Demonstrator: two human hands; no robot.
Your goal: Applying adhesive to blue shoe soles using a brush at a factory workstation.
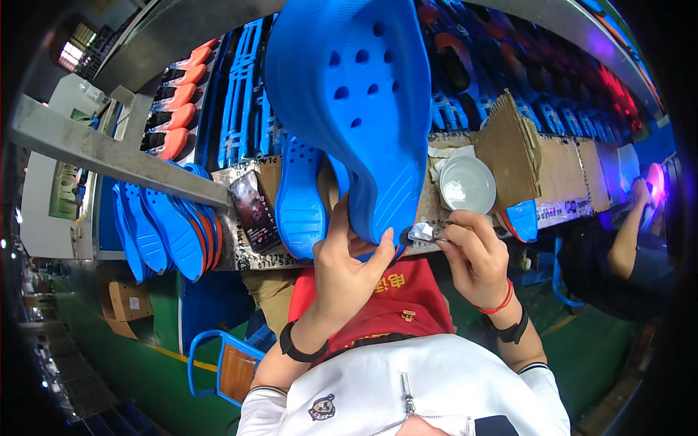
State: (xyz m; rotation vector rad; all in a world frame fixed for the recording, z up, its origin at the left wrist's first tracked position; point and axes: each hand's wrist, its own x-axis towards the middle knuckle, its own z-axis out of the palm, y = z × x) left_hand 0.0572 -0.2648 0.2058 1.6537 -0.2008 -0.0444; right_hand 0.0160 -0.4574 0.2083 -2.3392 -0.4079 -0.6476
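A large blue foam shoe sole (367,152) with a cluster of holes in its wide part stands up in front of me. My left hand (345,280) grips its narrow heel end between thumb and fingers. Close to the heel's right side, my right hand (476,254) pinches a small whitish piece (422,232), too small to name. Whether that piece touches the sole I cannot tell. Beyond my left fingers lies another blue sole (300,211), partly behind the held one.
A white bowl (488,168) sits beside an upright cardboard flap (509,149). A phone (254,211) lies on the bench's left part, near stacked blue soles (171,225). Racks with orange-and-black pieces (174,116) line the back. At right is another person's arm (627,236).
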